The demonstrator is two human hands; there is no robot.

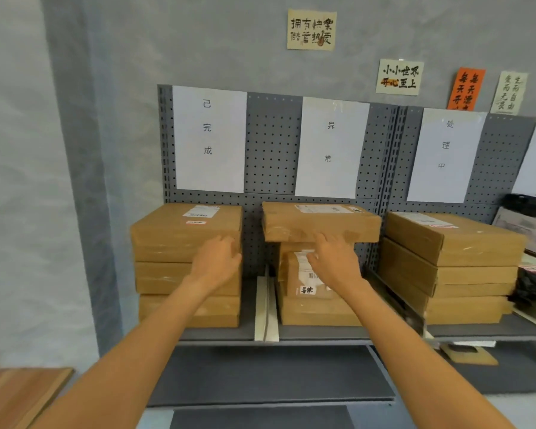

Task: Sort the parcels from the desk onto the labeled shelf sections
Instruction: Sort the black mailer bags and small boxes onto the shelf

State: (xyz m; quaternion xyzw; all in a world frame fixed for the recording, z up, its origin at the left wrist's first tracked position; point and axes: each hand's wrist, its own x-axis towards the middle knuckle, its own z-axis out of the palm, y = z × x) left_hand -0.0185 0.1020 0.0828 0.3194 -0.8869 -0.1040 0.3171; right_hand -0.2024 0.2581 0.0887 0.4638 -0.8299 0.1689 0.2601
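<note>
3 parcel stacks on shelf [217, 334], L to R: left stack [186, 261], middle stack [316, 311], right stack [452, 274]. Divider [265, 311] btwn left & middle. Pegboard [273, 144] behind, w/ a paper label [209, 139] above each stack.

**A parcel-sorting corner in a small office or mailroom**

A grey metal shelf [291, 334] with a pegboard back [273, 144] stands against a grey plastered wall. White paper sheets [209, 139] taped to the pegboard carry printed Chinese section labels. Under them sit stacks of brown cardboard parcels [186, 233] bearing shipping labels and barcodes, with white dividers [265, 308] between sections. Small calligraphy cards [311, 29] hang on the wall above, and a wooden counter [19, 394] edge shows at lower left.
</note>
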